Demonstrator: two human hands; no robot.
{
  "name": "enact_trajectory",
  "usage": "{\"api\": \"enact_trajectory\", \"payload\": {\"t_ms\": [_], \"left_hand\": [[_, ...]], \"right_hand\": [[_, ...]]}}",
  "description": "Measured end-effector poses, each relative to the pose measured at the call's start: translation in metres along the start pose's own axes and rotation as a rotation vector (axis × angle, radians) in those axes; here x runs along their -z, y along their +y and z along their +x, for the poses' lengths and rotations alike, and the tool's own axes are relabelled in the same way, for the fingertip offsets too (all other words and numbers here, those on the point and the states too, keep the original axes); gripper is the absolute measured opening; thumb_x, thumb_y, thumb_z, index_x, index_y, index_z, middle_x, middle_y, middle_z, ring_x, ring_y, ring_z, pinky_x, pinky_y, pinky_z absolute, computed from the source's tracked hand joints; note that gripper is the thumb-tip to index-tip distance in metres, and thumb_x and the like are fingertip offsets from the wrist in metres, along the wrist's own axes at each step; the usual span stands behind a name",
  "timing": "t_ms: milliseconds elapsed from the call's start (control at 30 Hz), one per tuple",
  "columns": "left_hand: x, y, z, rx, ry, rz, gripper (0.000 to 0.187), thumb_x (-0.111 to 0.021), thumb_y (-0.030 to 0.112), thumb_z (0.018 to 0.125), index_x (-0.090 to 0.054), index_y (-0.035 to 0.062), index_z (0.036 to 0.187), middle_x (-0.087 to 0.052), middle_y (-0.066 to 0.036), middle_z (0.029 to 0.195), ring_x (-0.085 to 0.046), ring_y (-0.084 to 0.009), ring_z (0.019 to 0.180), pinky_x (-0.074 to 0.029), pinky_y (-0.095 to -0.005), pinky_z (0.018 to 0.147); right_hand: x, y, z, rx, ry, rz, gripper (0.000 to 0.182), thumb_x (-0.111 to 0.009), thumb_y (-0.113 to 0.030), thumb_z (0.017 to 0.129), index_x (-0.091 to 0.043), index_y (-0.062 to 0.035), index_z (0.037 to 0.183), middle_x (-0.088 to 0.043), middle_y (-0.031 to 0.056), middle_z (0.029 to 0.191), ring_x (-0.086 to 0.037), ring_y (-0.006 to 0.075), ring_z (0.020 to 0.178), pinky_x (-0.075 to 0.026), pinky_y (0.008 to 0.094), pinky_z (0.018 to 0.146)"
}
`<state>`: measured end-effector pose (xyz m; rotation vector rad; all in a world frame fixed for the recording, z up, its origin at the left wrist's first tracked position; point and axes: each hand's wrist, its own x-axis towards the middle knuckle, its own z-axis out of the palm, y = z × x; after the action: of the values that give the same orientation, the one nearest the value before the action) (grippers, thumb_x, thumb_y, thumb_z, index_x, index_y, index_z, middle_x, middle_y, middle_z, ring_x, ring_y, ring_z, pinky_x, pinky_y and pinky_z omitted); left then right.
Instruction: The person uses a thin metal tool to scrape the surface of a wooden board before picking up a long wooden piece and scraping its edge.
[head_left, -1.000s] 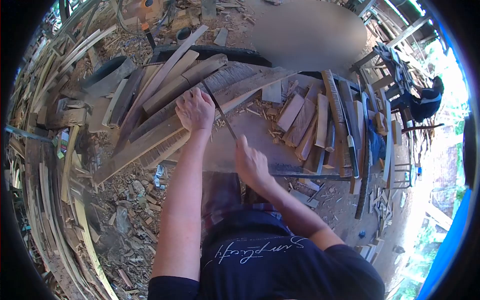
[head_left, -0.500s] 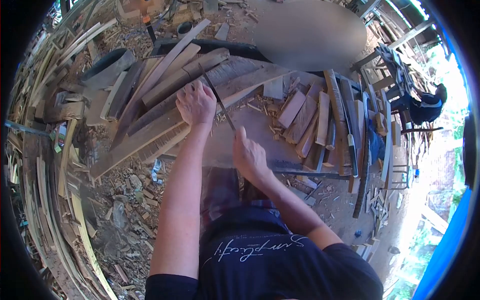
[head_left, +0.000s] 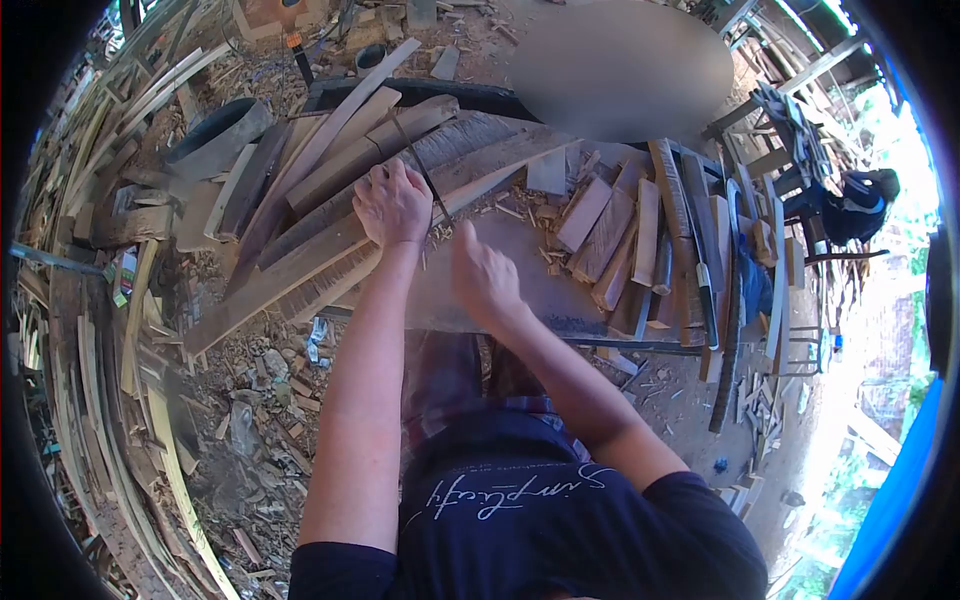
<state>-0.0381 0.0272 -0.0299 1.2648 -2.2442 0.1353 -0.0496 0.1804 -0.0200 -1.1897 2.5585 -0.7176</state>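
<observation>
A long wooden plank (head_left: 300, 270) lies slantwise across the low workbench (head_left: 440, 300). My left hand (head_left: 393, 205) presses on it, fingers curled over the wood. Just right of that hand, the thin dark blade of a handsaw (head_left: 421, 160) crosses the plank, seen nearly edge-on. My right hand (head_left: 487, 278) is closed at the saw's near end, thumb pointing up along it; the handle is hidden inside the fist. Sawdust and small chips lie around the blade.
Short cut wood blocks (head_left: 605, 235) are grouped on the bench's right side, beside longer strips. More boards (head_left: 340, 125) lean at the upper left near a curved grey container (head_left: 220, 140). Scrap wood (head_left: 270, 400) litters the ground, and long thin strips (head_left: 95, 420) are stacked at far left.
My right hand has moved forward and slightly left, pushing the saw further across the plank. My left hand stays in place on the wood.
</observation>
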Motion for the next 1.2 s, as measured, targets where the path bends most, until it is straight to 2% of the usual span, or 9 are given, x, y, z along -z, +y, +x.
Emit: {"api": "enact_trajectory", "payload": {"t_ms": [133,267,333,433,500,533,733,933,1200], "left_hand": [[0.0,-0.002,0.0,-0.004,0.022,0.006,0.019,-0.053,0.027,0.086,-0.063,0.0105,0.083,-0.062,-0.011,0.09,-0.06,-0.0325,0.086,-0.049,-0.0446,0.074],[0.001,0.001,0.003,0.014,-0.012,-0.018,0.02,-0.053,0.028,0.086,-0.062,0.0105,0.083,-0.062,-0.011,0.091,-0.06,-0.0328,0.088,-0.049,-0.0451,0.076],[0.004,0.001,-0.001,0.005,-0.057,-0.009,0.02,-0.052,0.028,0.086,-0.062,0.0106,0.083,-0.062,-0.011,0.092,-0.059,-0.0329,0.089,-0.048,-0.0451,0.076],[0.008,0.004,0.007,0.041,-0.067,0.037,0.022,-0.049,0.029,0.09,-0.061,0.0103,0.086,-0.064,-0.011,0.092,-0.061,-0.0335,0.088,-0.05,-0.0449,0.076],[0.003,0.005,0.012,0.149,-0.043,0.047,0.024,-0.047,0.03,0.091,-0.061,0.0105,0.09,-0.064,-0.011,0.096,-0.061,-0.0354,0.091,-0.049,-0.0463,0.079],[0.001,0.005,0.012,0.134,0.014,0.064,0.021,-0.05,0.028,0.09,-0.062,0.0116,0.087,-0.063,-0.011,0.093,-0.061,-0.0331,0.087,-0.049,-0.0445,0.073],[0.003,0.003,0.013,0.068,-0.074,0.029,0.022,-0.048,0.028,0.091,-0.061,0.0104,0.089,-0.064,-0.011,0.094,-0.06,-0.0336,0.088,-0.048,-0.0456,0.076],[0.005,0.0,0.01,0.049,-0.083,0.016,0.022,-0.048,0.029,0.091,-0.06,0.0102,0.089,-0.063,-0.011,0.096,-0.06,-0.0344,0.088,-0.047,-0.0469,0.076],[0.008,0.003,-0.003,-0.025,-0.058,0.004,0.023,-0.048,0.029,0.091,-0.061,0.0099,0.087,-0.062,-0.013,0.094,-0.06,-0.0354,0.088,-0.048,-0.0467,0.077]], "right_hand": [[0.006,-0.006,0.035,0.006,-0.012,0.025,0.016,-0.044,-0.019,0.095,-0.039,-0.0068,0.102,-0.062,0.0241,0.07,-0.062,0.0458,0.072,-0.046,0.058,0.066],[0.013,0.005,-0.026,0.016,-0.004,-0.021,0.017,-0.047,-0.01,0.089,-0.039,-0.0051,0.103,-0.063,0.0232,0.069,-0.065,0.043,0.07,-0.05,0.0527,0.065],[0.017,0.001,-0.042,-0.115,-0.119,-0.008,0.015,-0.046,-0.01,0.09,-0.039,-0.0048,0.102,-0.064,0.0239,0.073,-0.065,0.043,0.072,-0.05,0.0536,0.066],[-0.003,0.005,-0.002,0.003,0.026,0.031,0.016,-0.044,-0.018,0.095,-0.038,-0.0055,0.103,-0.064,0.0245,0.075,-0.063,0.0458,0.075,-0.046,0.0565,0.069],[0.008,0.005,0.021,-0.013,-0.003,0.054,0.016,-0.043,-0.018,0.094,-0.038,-0.0055,0.103,-0.064,0.0246,0.075,-0.063,0.0458,0.076,-0.046,0.0565,0.069],[0.012,0.005,0.026,-0.028,-0.051,0.074,0.015,-0.043,-0.017,0.094,-0.039,-0.0054,0.103,-0.064,0.0246,0.076,-0.063,0.0458,0.077,-0.046,0.0564,0.07],[0.024,0.011,-0.011,-0.041,-0.074,0.027,0.016,-0.045,-0.009,0.089,-0.041,-0.0056,0.104,-0.065,0.024,0.074,-0.065,0.0433,0.075,-0.049,0.0531,0.067],[0.015,-0.006,0.05,0.059,-0.03,0.059,0.015,-0.043,-0.011,0.09,-0.04,-0.0052,0.103,-0.064,0.0256,0.077,-0.064,0.045,0.08,-0.047,0.0551,0.07],[0.033,0.008,-0.026,-0.044,-0.12,0.063,0.019,-0.049,-0.007,0.086,-0.042,-0.004,0.103,-0.066,0.0238,0.078,-0.067,0.0411,0.077,-0.051,0.0514,0.068]]}}
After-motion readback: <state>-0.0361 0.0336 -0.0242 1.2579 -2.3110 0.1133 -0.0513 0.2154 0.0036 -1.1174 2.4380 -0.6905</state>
